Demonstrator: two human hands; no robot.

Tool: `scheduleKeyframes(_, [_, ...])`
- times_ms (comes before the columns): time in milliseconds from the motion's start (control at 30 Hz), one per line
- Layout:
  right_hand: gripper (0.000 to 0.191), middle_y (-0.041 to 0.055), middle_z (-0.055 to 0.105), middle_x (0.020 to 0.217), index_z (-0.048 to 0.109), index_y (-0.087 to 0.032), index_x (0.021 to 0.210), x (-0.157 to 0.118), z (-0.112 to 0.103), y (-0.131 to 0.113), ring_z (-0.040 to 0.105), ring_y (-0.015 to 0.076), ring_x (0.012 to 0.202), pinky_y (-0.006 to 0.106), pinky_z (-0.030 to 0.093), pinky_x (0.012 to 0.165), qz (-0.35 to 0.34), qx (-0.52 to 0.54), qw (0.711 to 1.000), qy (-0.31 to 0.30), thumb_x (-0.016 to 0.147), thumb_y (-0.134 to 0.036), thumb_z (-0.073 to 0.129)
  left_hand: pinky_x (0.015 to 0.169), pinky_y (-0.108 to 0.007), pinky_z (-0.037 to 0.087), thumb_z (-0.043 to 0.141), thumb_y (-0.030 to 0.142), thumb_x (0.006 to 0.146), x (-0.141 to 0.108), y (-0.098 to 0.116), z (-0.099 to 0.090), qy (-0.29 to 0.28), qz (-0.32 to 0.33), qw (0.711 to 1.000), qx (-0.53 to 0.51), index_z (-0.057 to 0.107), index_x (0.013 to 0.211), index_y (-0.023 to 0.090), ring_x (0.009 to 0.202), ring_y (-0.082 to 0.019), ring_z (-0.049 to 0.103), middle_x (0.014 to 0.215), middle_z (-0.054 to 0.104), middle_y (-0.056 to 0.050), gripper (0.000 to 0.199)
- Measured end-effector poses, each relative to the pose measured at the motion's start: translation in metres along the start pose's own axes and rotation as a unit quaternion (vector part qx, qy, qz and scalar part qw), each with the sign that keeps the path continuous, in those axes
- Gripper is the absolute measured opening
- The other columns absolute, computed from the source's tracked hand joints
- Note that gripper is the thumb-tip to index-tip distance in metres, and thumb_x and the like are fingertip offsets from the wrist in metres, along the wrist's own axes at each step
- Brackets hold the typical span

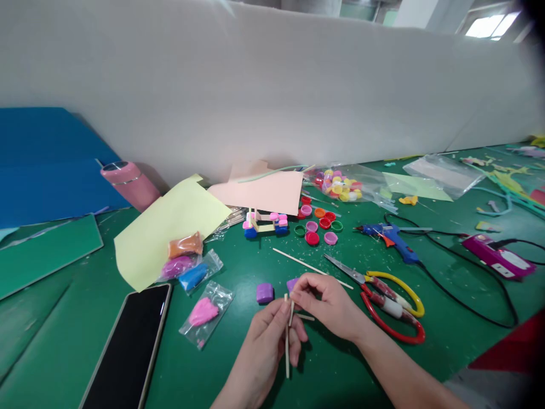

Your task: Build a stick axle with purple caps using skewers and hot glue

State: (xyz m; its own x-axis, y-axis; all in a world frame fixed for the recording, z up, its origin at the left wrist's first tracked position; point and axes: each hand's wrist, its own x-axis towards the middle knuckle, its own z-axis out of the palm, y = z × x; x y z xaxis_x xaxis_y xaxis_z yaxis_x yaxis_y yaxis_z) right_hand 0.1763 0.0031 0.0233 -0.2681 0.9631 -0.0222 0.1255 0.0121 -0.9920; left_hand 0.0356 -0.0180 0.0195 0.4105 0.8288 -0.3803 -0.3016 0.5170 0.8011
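Observation:
My left hand [268, 341] is closed around a thin pale wooden stick [287, 355] that points down toward me. My right hand [327, 301] pinches the upper end of a shorter stick [292, 313] against it, and another short stick [305, 317] juts out to the right between the hands. Just beyond my fingers sit a purple clay block [264, 293] and a second purple block [291, 284], partly hidden by my right hand. A longer loose stick [310, 266] lies farther back. Behind it stands a small stick-and-clay model [264, 224] in blue and pink.
Scissors [383, 289] and a blue glue gun [394, 240] with its cord lie to the right. Bottle caps [312, 237] and a bag of caps [338, 184] are at the back. Bagged clay [204, 312], a phone [128, 346] and a pink bottle [131, 184] are on the left.

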Motion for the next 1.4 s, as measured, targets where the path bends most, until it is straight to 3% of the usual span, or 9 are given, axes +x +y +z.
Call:
scheduleKeyframes(200, [0.016, -0.003, 0.05, 0.061, 0.061, -0.015, 0.07, 0.002, -0.002, 0.005, 0.042, 0.0085, 0.055, 0.02, 0.033, 0.05, -0.015, -0.028, 0.999, 0.004, 0.079, -0.028, 0.059, 0.041, -0.021, 0.02, 0.041, 0.033, 0.088, 0.001, -0.003, -0.003, -0.019, -0.003, 0.999, 0.046, 0.052, 0.065, 0.012, 0.038, -0.003, 0.033, 0.056, 0.052, 0.0, 0.033])
scheduleKeyframes(433, [0.012, -0.0022, 0.049, 0.068, 0.066, -0.016, 0.078, 0.002, -0.002, 0.011, 0.041, 0.0086, 0.057, 0.021, 0.034, 0.052, -0.026, -0.007, 1.0, -0.002, 0.077, -0.027, 0.062, 0.041, -0.021, 0.016, 0.045, 0.034, 0.087, 0.002, -0.007, -0.005, -0.004, 0.01, 0.999, 0.04, 0.051, 0.068, 0.014, 0.04, -0.004, 0.027, 0.053, 0.043, 0.005, 0.028])
scheduleKeyframes(1067, [0.01, -0.0014, 0.049, 0.066, 0.07, -0.018, 0.076, -0.001, -0.002, 0.008, 0.043, 0.0097, 0.056, 0.022, 0.034, 0.051, -0.017, 0.026, 0.999, 0.014, 0.074, -0.026, 0.064, 0.044, -0.022, 0.018, 0.047, 0.035, 0.086, 0.0, -0.007, -0.004, -0.009, 0.01, 0.997, 0.071, 0.053, 0.069, 0.015, 0.046, -0.007, 0.029, 0.054, 0.04, 0.004, 0.027])
scheduleKeyframes(1233, [0.009, -0.0021, 0.05, 0.061, 0.066, -0.016, 0.064, 0.0, 0.005, 0.007, 0.04, 0.0086, 0.052, 0.022, 0.031, 0.047, 0.022, 0.048, 0.997, 0.05, 0.07, -0.023, 0.064, 0.044, -0.022, 0.017, 0.049, 0.032, 0.085, 0.0, -0.007, -0.002, 0.006, 0.01, 0.999, 0.04, 0.052, 0.064, 0.014, 0.045, -0.006, 0.028, 0.053, 0.041, 0.004, 0.028])
scheduleKeyframes(1400, [0.021, -0.0043, 0.048, 0.049, 0.058, -0.016, 0.058, 0.005, 0.008, 0.005, 0.039, 0.0082, 0.045, 0.022, 0.031, 0.045, 0.069, 0.085, 0.99, 0.091, 0.068, -0.033, 0.062, 0.043, -0.022, 0.019, 0.055, 0.028, 0.081, 0.002, -0.006, 0.001, -0.004, -0.03, 0.996, -0.084, 0.059, 0.07, 0.011, 0.036, -0.003, 0.029, 0.051, 0.05, 0.003, 0.02])
